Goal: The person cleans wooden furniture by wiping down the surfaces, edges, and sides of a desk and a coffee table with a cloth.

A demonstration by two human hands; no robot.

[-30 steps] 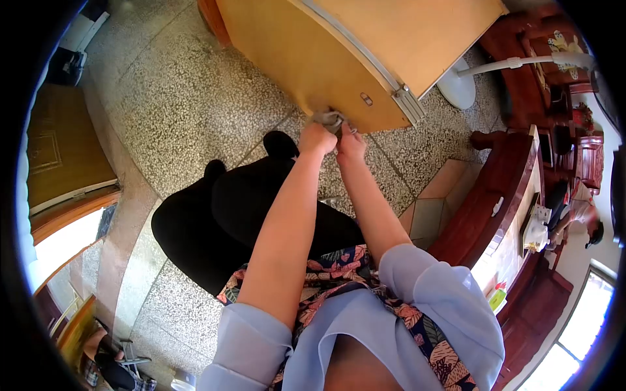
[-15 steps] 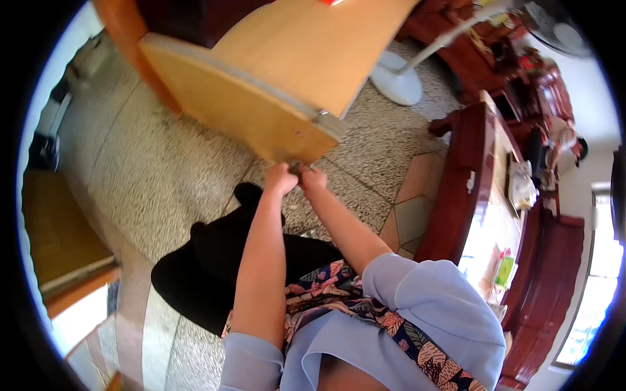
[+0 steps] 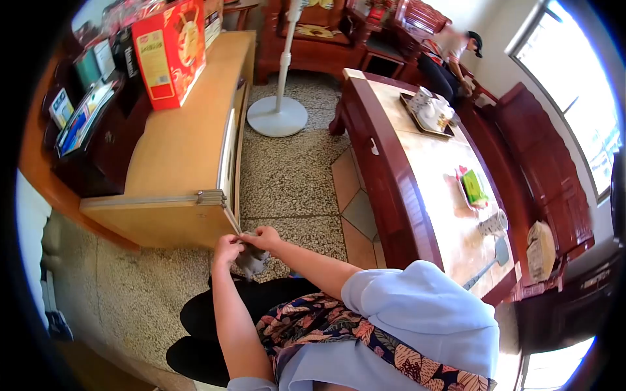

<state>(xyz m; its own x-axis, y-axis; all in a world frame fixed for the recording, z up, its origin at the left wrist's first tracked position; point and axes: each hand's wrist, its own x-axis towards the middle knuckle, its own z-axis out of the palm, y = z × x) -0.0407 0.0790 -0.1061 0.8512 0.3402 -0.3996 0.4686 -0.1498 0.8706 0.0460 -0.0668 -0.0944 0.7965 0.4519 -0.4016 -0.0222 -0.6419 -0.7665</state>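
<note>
A crumpled grey cloth (image 3: 253, 262) hangs below my two hands, close to the front corner of the light wooden cabinet (image 3: 176, 156). My left hand (image 3: 227, 250) is closed, its fingers pinched at the cloth's upper edge. Beside it, my right hand (image 3: 263, 239) has its fingers closed around the top of the same cloth. The two hands almost meet, right by the lower end of the cabinet's front edge. Dark-clad legs (image 3: 208, 313) show bent under my arms.
On the cabinet stand a red box (image 3: 171, 55) and a dark organizer (image 3: 107, 150) with papers. A fan base (image 3: 277, 117) rests on the speckled floor. The low table (image 3: 424, 176) at right bears a tea tray (image 3: 427, 127) and a fly swatter (image 3: 489, 264). A person (image 3: 450, 55) sits behind it.
The view has swung up and to the right, showing more of the cabinet top and table. My hands stay together by the cabinet corner, and the grey cloth now shows hanging below them.
</note>
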